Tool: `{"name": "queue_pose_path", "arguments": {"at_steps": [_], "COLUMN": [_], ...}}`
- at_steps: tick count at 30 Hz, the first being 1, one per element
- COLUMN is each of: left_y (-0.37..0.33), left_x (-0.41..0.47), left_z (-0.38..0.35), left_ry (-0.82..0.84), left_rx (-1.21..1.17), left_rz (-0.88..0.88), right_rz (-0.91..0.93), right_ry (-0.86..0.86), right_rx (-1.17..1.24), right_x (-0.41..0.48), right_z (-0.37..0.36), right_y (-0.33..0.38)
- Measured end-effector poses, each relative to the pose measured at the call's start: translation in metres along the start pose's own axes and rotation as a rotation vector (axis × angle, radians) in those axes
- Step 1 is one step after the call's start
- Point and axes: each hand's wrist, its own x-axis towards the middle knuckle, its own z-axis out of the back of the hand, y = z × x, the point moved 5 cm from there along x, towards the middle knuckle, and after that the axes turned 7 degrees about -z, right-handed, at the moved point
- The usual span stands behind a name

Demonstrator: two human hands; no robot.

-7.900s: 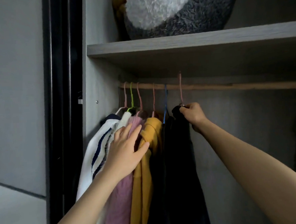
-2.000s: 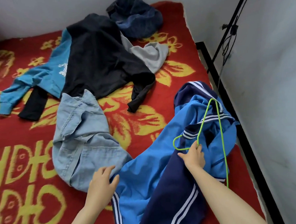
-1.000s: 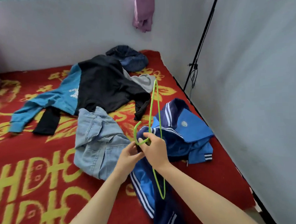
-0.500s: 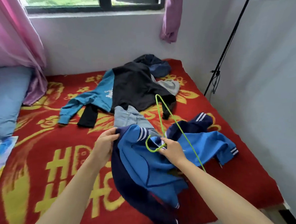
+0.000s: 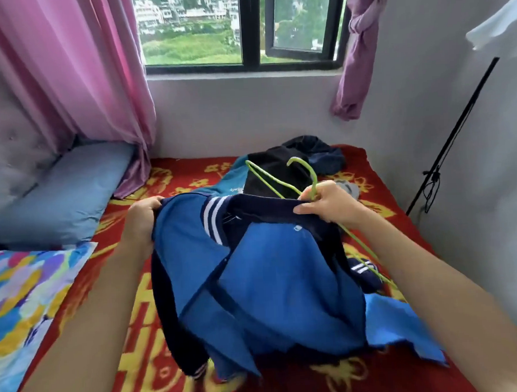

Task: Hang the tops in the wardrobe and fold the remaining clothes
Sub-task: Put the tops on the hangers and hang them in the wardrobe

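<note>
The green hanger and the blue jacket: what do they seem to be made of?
Green hanger: probably thin wire under a smooth plastic coat. It is slim, evenly bright and bent into a hook.
Blue jacket: soft matte cloth, possibly synthetic sportswear fabric. It sags in loose folds where it is held up, and its striped collar looks ribbed. The fibre cannot be confirmed.

Both our bare forearms reach forward from the lower corners, hands lifted side by side and well apart. Our left hand (image 5: 142, 221) shows its back to us, fingers curled over one upper edge of the blue jacket (image 5: 270, 273). Our right hand (image 5: 331, 205) pins the jacket's dark collar under the thumb, its fingers closed round the neck of the green hanger (image 5: 276, 183).
</note>
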Motion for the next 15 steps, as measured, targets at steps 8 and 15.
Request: {"name": "queue_pose_path", "arguments": {"at_steps": [8,15], "left_y": [0.086,0.146], "left_x": [-0.01,-0.083], "left_z": [0.0,-0.074], "left_ry": [-0.247,0.242], "left_rx": [0.562,0.622], "left_rz": [-0.046,0.031], "right_rz": [-0.043,-0.046], "right_ry": [0.026,0.103], "right_rx": [0.041,-0.119], "right_x": [0.008,0.013], "right_z": [-0.026,-0.068], "right_y": [0.032,0.031]}}
